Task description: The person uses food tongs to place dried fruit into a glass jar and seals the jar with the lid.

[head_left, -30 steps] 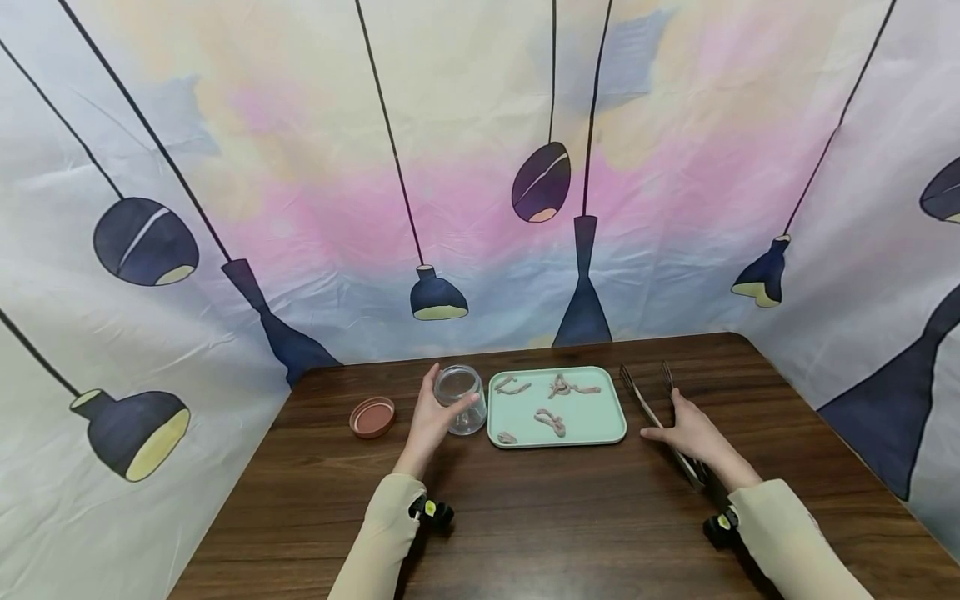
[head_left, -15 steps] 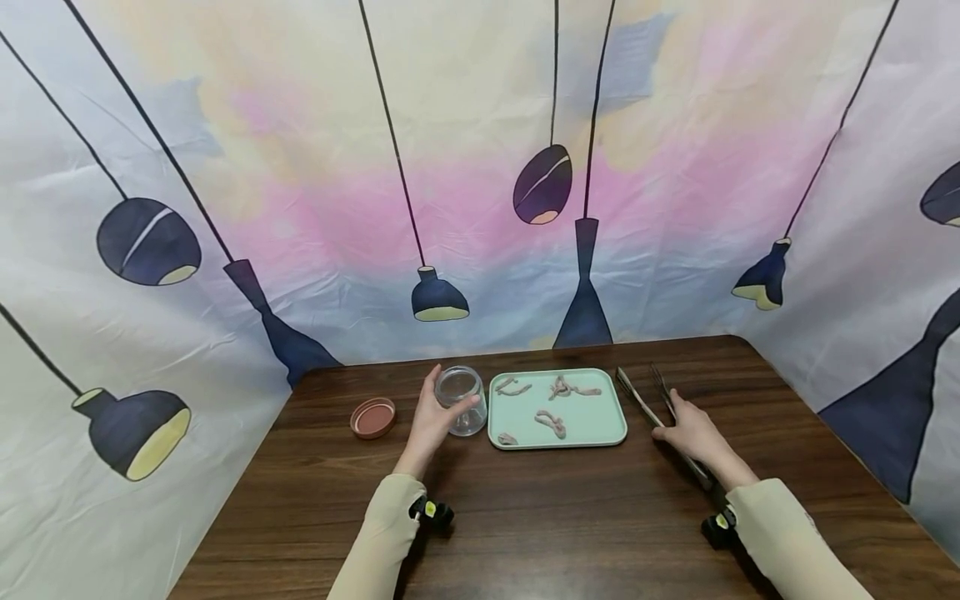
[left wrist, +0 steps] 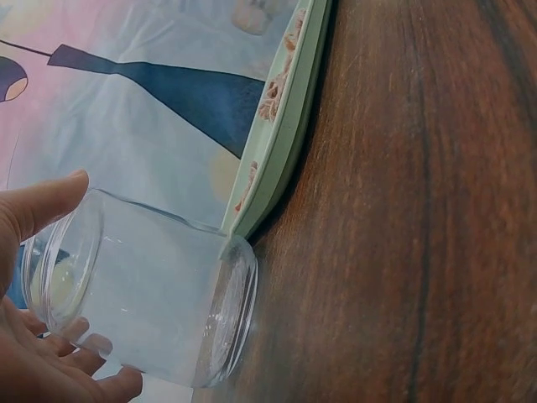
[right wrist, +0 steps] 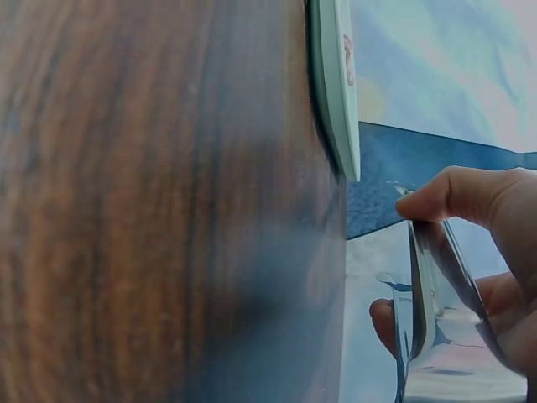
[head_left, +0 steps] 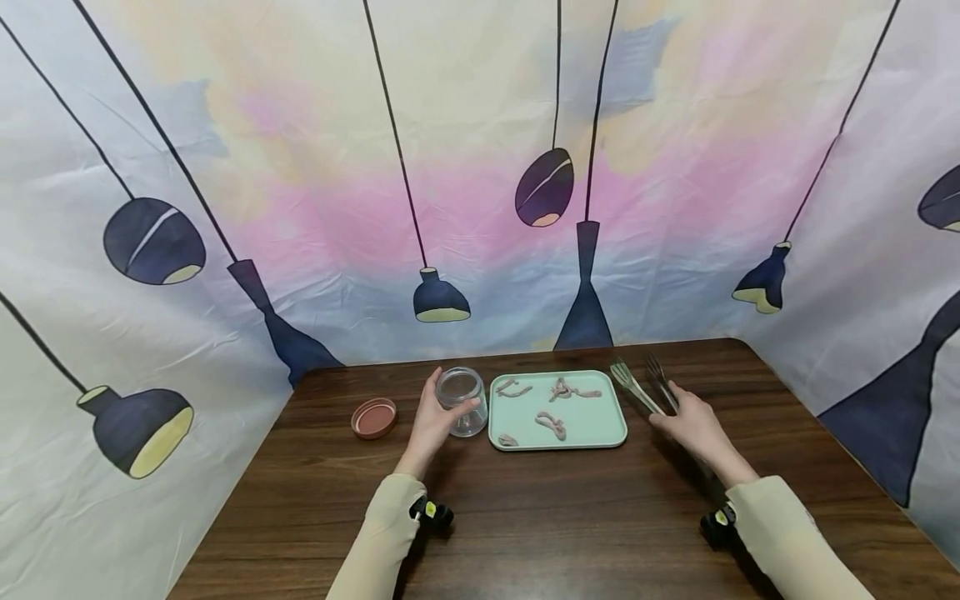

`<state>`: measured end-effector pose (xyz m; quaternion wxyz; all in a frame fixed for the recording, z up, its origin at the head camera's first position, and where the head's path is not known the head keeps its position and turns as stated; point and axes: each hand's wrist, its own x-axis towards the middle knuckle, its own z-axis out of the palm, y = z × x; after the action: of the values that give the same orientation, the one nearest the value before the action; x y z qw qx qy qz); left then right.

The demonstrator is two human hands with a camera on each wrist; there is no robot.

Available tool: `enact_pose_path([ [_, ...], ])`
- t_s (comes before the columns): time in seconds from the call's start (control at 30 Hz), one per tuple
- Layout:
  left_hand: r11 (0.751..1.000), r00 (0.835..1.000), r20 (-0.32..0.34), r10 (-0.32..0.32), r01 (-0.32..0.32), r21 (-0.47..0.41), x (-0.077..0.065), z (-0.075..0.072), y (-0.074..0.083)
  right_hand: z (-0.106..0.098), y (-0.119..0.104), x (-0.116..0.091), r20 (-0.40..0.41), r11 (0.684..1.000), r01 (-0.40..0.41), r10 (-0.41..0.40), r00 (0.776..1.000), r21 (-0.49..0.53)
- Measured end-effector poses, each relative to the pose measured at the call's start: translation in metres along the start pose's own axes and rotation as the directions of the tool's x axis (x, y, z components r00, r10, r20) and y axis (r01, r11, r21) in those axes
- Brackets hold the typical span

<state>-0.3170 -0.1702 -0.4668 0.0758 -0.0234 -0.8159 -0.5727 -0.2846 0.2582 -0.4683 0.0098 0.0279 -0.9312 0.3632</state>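
My left hand (head_left: 437, 417) grips a clear, lidless jar (head_left: 467, 408) near its rim, thumb on one side and fingers on the other. The left wrist view shows the jar (left wrist: 151, 285) upright with its base by the wooden table. In my right hand (head_left: 693, 421) are metal tongs (head_left: 637, 390), held between thumb and fingers with the two arms spread apart. Their slotted ends point away, toward the right side of the pale green tray (head_left: 585, 437). Several pinkish-grey, string-like pieces (head_left: 551, 423) lie on that tray, between the jar and the tongs.
A reddish-brown round lid (head_left: 373, 418) lies on the table (head_left: 555, 525) to the left of my left hand. Behind the table's far edge hangs a cloth backdrop (head_left: 480, 183) printed with dark lamps. A small black camera sits at each wrist.
My right hand has closed on the tongs and lifted and turned them, so their slotted ends show more and sit closer to the tray. My left hand and the jar stay in place.
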Motion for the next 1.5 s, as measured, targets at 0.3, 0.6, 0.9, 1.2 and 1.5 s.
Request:
enact_pose_path([
  [0.3, 0.999, 0.999, 0.030, -0.031, 0.031, 0.015, 0.001, -0.003, -0.002, 0.002, -0.005, 0.002, -0.010, 1.000, 0.008, -0.007, 1.000, 0.025],
  [0.6, 1.000, 0.999, 0.023, -0.022, 0.022, 0.009, 0.003, -0.002, -0.004, 0.004, -0.012, 0.004, -0.022, 1.000, 0.011, -0.011, 1.000, 0.017],
  [0.9, 1.000, 1.000, 0.018, -0.022, 0.022, -0.001, 0.004, -0.003, -0.007, 0.006, -0.029, 0.002, -0.044, 0.995, 0.103, -0.103, 0.994, 0.011],
  [1.2, 1.000, 1.000, 0.022, -0.011, 0.012, -0.023, 0.002, -0.002, -0.006, 0.020, -0.044, 0.007, 0.002, 0.987, 0.158, -0.158, 0.987, 0.022],
  [1.5, 0.999, 0.999, 0.018, -0.033, 0.034, -0.024, 0.003, -0.003, -0.008, 0.050, -0.066, 0.020, 0.040, 0.977, 0.208, -0.210, 0.977, 0.041],
])
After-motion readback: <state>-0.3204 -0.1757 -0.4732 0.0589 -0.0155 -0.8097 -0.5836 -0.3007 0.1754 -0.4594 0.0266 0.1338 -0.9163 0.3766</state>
